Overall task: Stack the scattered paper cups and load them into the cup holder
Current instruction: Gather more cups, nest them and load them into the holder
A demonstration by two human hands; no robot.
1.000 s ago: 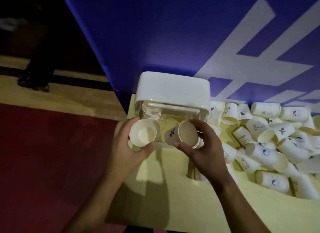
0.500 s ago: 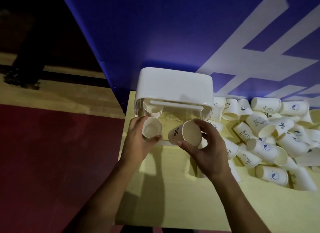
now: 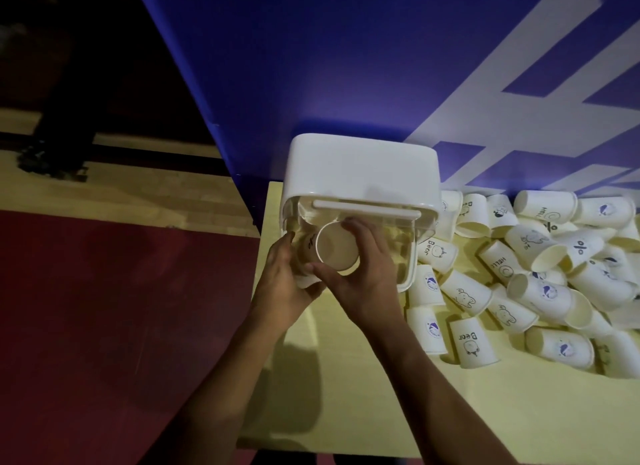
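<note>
A white cup holder (image 3: 360,174) with a clear front stands at the table's far left corner. Right in front of its clear part, my right hand (image 3: 363,277) grips a paper cup (image 3: 334,245) by the rim, its mouth facing me. This cup is pushed into a second cup (image 3: 302,255) that my left hand (image 3: 282,281) holds from the left; most of that cup is hidden. A heap of several scattered paper cups (image 3: 540,267) with small prints lies to the right.
The pale yellow table (image 3: 346,395) ends at its left edge near my left wrist, with red floor (image 3: 121,326) beyond. A blue wall panel (image 3: 346,66) with white shapes rises right behind the holder.
The two hands came together: the right hand's cup moved left and went into the left hand's cup. Both now sit closer to the holder's clear front.
</note>
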